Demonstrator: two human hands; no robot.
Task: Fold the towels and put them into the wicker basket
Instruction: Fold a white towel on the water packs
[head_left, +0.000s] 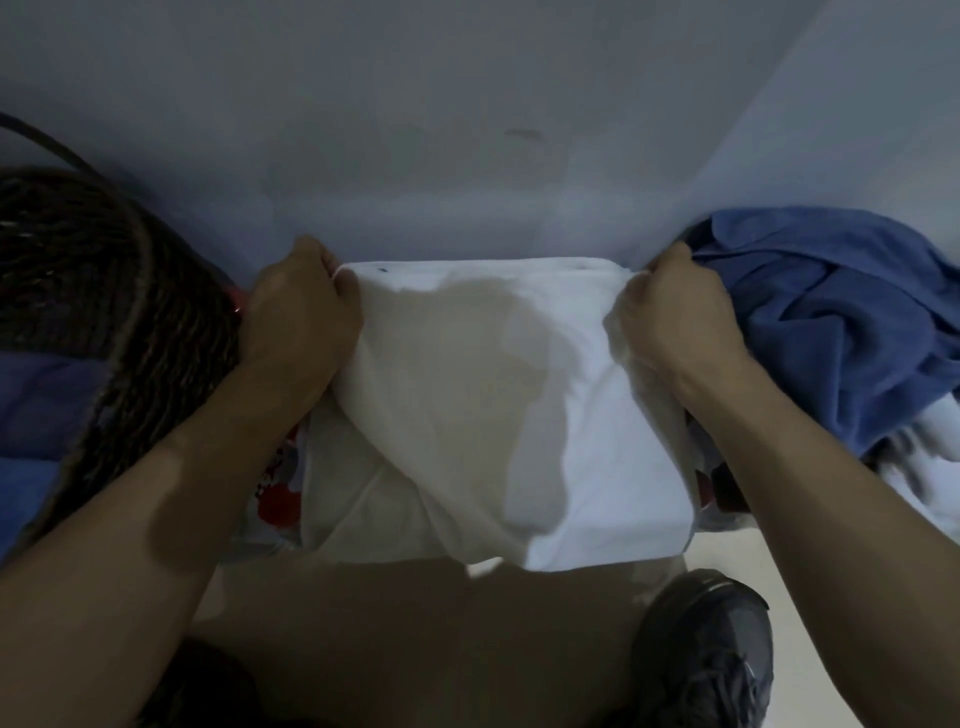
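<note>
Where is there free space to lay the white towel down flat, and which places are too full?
Little bare surface shows. The white towel, gripped by the left hand and right hand, fills the middle. The wicker basket crowds the left, the blue towels the right. Only the floor beside the shoe is free.

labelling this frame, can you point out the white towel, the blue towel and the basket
white towel (498, 395), head view, middle of its top fold
blue towel (831, 322), head view, centre of the crumpled heap
basket (104, 291), head view, its woven wall
</note>
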